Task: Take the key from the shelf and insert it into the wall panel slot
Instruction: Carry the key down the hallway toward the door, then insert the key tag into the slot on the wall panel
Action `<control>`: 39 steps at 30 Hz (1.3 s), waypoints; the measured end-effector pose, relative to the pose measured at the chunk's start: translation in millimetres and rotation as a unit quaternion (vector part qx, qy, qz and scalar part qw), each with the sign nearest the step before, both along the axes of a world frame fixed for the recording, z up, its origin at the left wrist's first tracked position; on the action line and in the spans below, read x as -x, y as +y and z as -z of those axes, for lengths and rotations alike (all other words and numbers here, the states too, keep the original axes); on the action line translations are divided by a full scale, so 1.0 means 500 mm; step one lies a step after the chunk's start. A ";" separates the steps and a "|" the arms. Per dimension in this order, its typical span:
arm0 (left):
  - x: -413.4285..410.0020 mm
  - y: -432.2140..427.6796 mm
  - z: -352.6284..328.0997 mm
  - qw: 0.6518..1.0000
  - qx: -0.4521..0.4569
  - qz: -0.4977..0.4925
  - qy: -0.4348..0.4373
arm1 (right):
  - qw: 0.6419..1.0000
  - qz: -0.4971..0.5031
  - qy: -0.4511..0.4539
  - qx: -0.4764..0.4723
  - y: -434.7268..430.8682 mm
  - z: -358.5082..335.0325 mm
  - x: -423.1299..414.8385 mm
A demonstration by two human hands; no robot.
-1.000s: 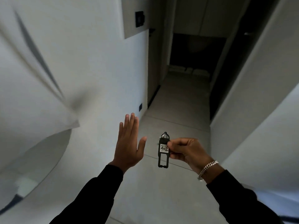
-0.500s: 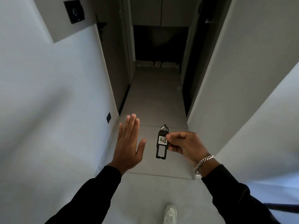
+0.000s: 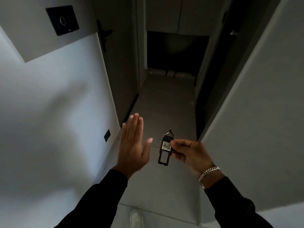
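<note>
My right hand [image 3: 190, 155] pinches a flat black key tag [image 3: 165, 149] with a white label reading 402 and a metal ring at its top; the tag hangs upright over the corridor floor. To its left, my left hand [image 3: 132, 151] is raised flat with straight fingers and holds nothing. A black square wall panel [image 3: 62, 20] with a small ring mark sits high on the left wall, far above both hands. Its slot cannot be made out.
A narrow corridor runs ahead with a grey tiled floor [image 3: 167, 102]. On the left are a white wall, a dark door with a handle [image 3: 103, 36] and a low socket [image 3: 107, 135]. A grey wall [image 3: 256, 99] closes the right side. A white shoe [image 3: 135, 218] shows below.
The view has swung right and moved down the corridor, so the wall panel now looms larger at the upper left. Both hands keep their poses, and the key tag stays in the right hand.
</note>
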State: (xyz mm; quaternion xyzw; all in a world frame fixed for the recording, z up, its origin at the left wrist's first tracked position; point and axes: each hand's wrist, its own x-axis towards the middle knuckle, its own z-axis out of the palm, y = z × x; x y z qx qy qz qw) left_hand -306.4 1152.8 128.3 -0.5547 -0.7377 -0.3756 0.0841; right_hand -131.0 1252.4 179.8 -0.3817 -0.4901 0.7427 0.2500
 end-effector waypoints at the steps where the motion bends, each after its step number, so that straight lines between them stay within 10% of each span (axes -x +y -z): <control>1: 0.024 0.030 0.002 1.000 -0.003 -0.004 -0.003 | 1.000 -0.005 -0.003 0.000 0.034 0.002 0.024; 25: 0.606 0.480 -0.059 0.975 -0.017 -0.211 0.067 | 0.975 -0.216 0.012 -0.049 0.655 -0.045 0.721; 39: 0.836 0.393 -0.367 0.861 -0.085 -0.450 0.224 | 0.774 -0.443 0.190 -0.410 0.680 -0.314 1.139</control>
